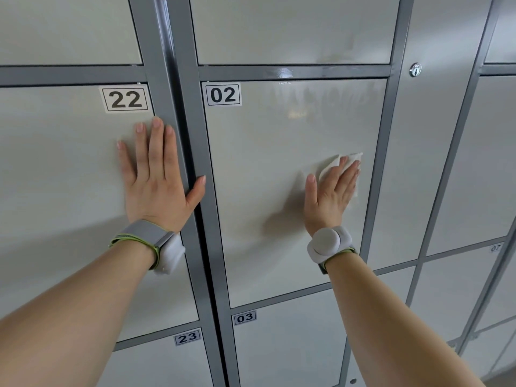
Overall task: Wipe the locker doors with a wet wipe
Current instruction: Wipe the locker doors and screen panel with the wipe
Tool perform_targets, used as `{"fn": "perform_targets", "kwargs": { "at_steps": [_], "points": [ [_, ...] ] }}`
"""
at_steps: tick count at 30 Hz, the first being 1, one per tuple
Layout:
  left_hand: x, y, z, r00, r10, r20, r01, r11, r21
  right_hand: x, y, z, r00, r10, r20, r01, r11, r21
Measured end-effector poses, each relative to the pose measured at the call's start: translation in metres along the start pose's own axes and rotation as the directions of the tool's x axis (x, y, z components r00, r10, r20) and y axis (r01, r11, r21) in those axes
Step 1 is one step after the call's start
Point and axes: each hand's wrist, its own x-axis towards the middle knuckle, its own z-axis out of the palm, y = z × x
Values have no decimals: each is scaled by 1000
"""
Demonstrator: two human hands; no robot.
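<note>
Wet wipe (343, 162), white and crumpled, sits against the right-centre of locker door 02 (262, 169), pinned under the fingers of the right hand (331, 192). Its upper edge and a strip beside the little finger show past the fingertips. Right grip: spread flat, fingers straight, pressing the wipe to the panel, nothing curled round it. Faint damp streaks (321, 93) cross the top of door 02, right of its number label (223, 94). The lower half looks dry, though glare makes that uncertain. Left hand (156, 180): grip flat and empty, palm and fingers on door 22 (55, 163) just below its label, thumb reaching over the grey frame post (192, 121) between the two columns; bracing, by the look of it. Strapped white wrist devices (328, 244) on both arms. Door 03 (287, 350) is directly below 02, and a tall panel with a round key lock (415, 69) stands to the right. Judgement: door 02 is partway wiped, upper band done, middle in hand. The next move likely calls for even, flat pressure carried down and across to the lower corners, keeping the wipe trapped under the fingers, then dropping to door 03.
</note>
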Motion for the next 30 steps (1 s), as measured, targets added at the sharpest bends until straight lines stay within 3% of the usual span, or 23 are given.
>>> {"fn": "perform_targets", "kwargs": {
  "at_steps": [5, 13, 23, 30],
  "points": [
    [1, 0, 2, 1000, 4, -6, -4, 999, 34, -8, 11, -4, 979, 200, 32, -200, 980, 0],
    [1, 0, -2, 999, -7, 46, 8, 1000, -18, 32, -20, -14, 996, -87, -27, 84, 993, -80],
    [2, 1, -2, 1000, -2, 29, 2, 1000, -16, 6, 13, -16, 994, 107, 0, -106, 987, -122],
    [3, 2, -4, 999, -11, 47, 13, 999, -34, 41, -4, -24, 998, -56, -5, 55, 992, -115]
  ]
}}
